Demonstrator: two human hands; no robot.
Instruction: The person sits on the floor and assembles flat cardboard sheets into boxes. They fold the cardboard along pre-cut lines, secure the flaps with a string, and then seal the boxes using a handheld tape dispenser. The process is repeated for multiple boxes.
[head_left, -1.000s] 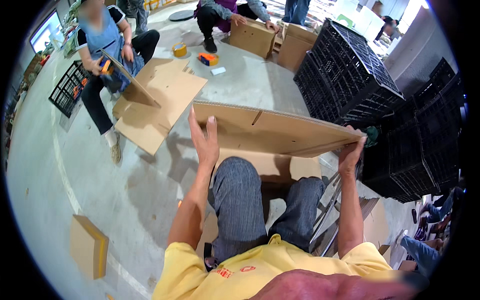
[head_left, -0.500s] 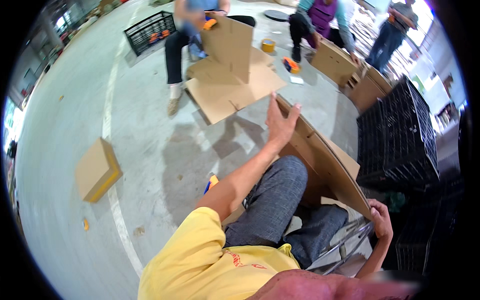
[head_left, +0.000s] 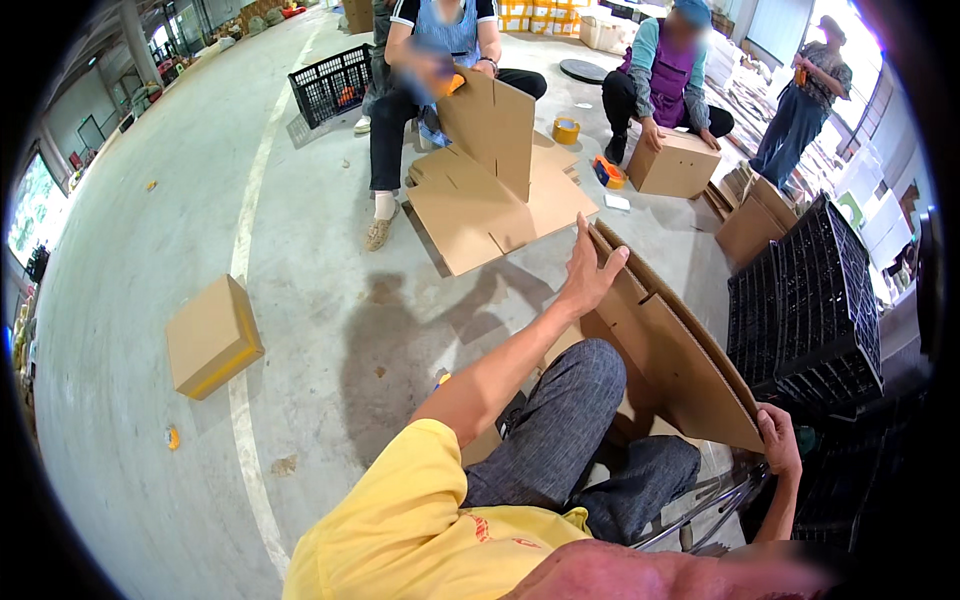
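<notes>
Between my two hands a brown cardboard box (head_left: 672,330) is held on a slant in front of my knees, its panels standing on edge and close together. My left hand (head_left: 592,275) grips its far end, thumb on one side and fingers on the other. At the near right corner my right hand (head_left: 780,440) is closed round the edge, the thumb on top and some fingers hidden behind the cardboard. The lower part of the box is partly covered by my legs.
Flat cardboard sheets (head_left: 470,220) lie ahead, where a seated co-worker holds one upright. Another co-worker handles a box (head_left: 675,165). Tape rolls (head_left: 566,130) and an orange tape dispenser (head_left: 608,172) are nearby. Black crates (head_left: 805,310) stand right; a closed box (head_left: 213,335) sits left.
The view has shifted, so more of the room's far side shows. Both hands keep their hold on the cardboard box. The purple-aproned co-worker's box now rests squarely on the floor.
</notes>
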